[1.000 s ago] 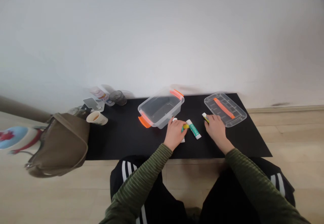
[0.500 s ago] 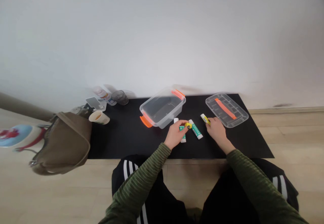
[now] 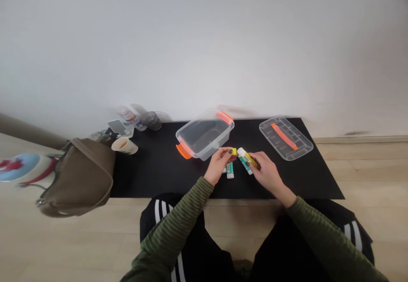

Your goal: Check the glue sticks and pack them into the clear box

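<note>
My left hand is closed on a small yellow cap-like piece, held just in front of the clear plastic box with orange latches. My right hand grips a yellow and white stick, raised close to the left hand. Below them, two green and white glue sticks lie on the black mat, one partly hidden by the right hand's stick.
The box's clear lid with an orange handle lies at the mat's back right. A paper cup, a dark glass, a bottle and a phone crowd the back left. A brown bag sits on the wooden floor at left.
My right hand lifted the yellow and white stick off the mat and brought it leftwards. My left hand raised the yellow piece to meet it above the green sticks.
</note>
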Available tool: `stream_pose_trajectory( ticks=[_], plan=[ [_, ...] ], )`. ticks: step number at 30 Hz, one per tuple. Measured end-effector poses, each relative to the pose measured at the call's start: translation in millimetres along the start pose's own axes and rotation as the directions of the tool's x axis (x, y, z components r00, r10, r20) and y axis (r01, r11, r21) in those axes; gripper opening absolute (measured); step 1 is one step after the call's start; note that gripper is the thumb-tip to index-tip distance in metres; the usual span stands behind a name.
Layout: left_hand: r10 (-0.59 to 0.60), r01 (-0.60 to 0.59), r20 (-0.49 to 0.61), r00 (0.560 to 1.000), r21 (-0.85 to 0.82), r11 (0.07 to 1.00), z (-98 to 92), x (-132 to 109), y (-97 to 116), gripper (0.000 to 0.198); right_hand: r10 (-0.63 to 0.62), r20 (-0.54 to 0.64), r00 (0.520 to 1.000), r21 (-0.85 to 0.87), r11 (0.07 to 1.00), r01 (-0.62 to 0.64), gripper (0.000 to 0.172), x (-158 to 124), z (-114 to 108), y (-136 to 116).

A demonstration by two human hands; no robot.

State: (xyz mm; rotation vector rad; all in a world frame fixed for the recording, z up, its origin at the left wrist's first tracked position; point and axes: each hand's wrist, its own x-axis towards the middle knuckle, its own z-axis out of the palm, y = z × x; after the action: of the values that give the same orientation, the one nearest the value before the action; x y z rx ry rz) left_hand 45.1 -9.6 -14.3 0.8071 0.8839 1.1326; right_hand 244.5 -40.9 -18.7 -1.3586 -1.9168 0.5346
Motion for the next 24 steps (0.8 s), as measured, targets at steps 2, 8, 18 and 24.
stream_pose_trajectory(
  ticks=[2,8,18,24],
  plan=[
    [-0.003,0.004,0.024,1.000,-0.021,1.000,1.1,-1,1,0.035,-0.028,0.021,0.999,0.008,1.000,0.028,0.030,-2,0,-5],
    [-0.017,0.016,0.029,0.999,0.038,0.999,2.2,-4,8,0.035,-0.059,0.004,0.998,-0.025,0.998,0.059,0.032,-3,-2,-1],
    [-0.028,0.021,0.063,0.998,0.105,0.994,5.1,-8,12,0.039,-0.136,-0.091,0.987,-0.026,0.991,0.134,0.029,-4,-3,-3],
    [-0.020,0.012,0.087,0.996,0.098,0.995,4.3,-10,13,0.040,-0.044,-0.076,0.996,0.044,0.998,0.048,0.027,-6,-5,-6]
  ],
)
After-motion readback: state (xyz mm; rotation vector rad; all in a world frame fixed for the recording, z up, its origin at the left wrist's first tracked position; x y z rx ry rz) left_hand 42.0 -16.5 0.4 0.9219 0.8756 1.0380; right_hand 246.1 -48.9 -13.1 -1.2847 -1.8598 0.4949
